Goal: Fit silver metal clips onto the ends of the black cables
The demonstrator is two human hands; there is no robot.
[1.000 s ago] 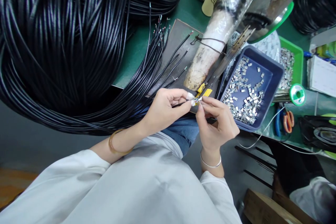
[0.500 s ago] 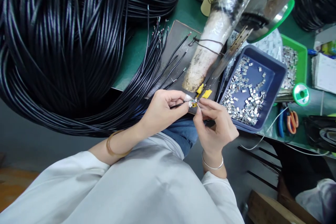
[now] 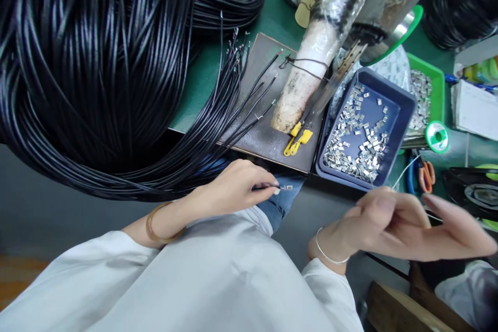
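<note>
A small silvery metal tip [image 3: 288, 188] ends a thin black cable [image 3: 266, 185], pinched in the left hand [image 3: 245, 187] just off the flat grey board [image 3: 268, 145]. The right hand [image 3: 404, 225] has just left it, swinging rightward past the blue plastic tray [image 3: 400, 109]; blurred, fingers half-bent, I can't tell whether it's empty. Two-handed work at the tip seems paused.

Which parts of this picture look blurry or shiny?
In the head view, the right hand is clearly blurred; the left hand, holding a cable, looks sharper in that view; the same head view shows bright streaks along the black bundle.
</note>
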